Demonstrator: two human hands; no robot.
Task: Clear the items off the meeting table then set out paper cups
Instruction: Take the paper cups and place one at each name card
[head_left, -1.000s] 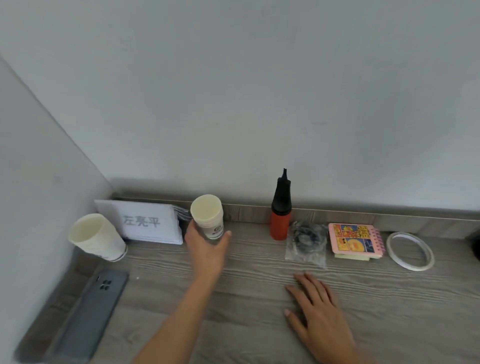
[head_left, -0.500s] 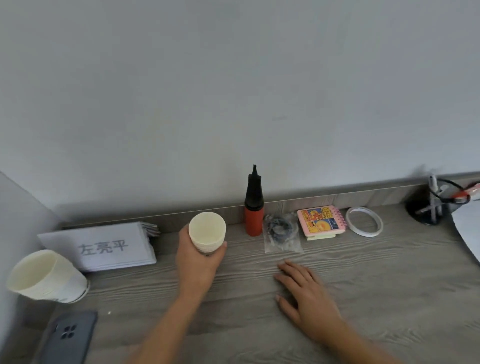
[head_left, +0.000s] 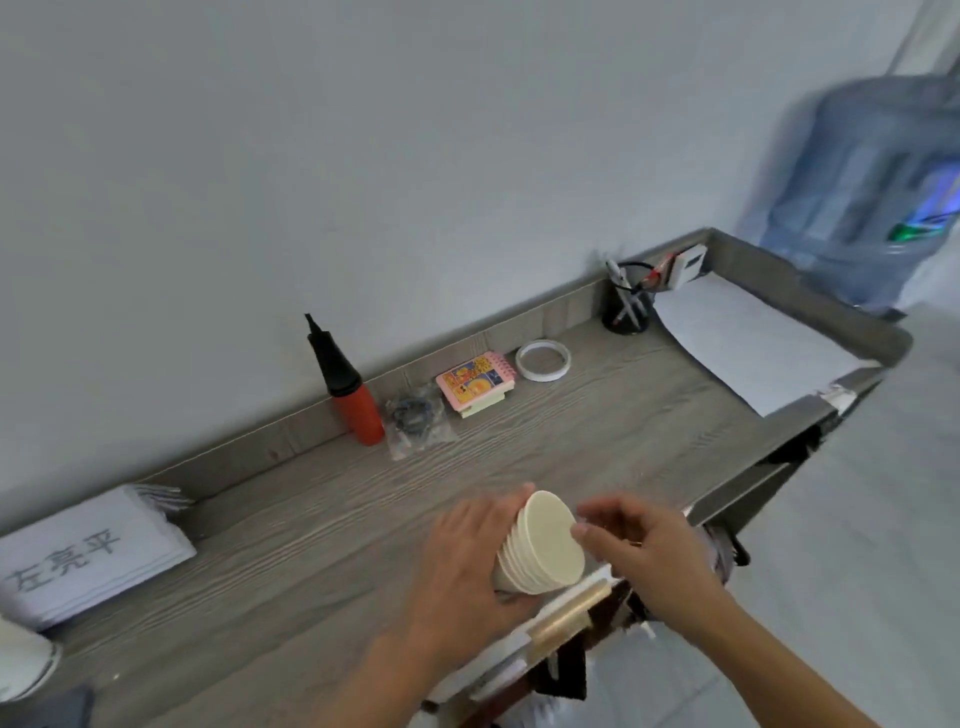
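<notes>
Paper cups (head_left: 540, 545) are stacked in your left grip (head_left: 467, 561), over the front edge of the bench (head_left: 311, 545). Your right grip (head_left: 644, 551) touches the top rim; whether it pinches, I cannot tell. The pump (head_left: 358, 410) and notebook (head_left: 475, 382) are not cleared yet.

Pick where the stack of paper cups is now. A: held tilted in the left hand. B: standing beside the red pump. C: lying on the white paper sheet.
A: the left hand grips the stack of paper cups, its open mouth tipped toward the right hand.
</notes>
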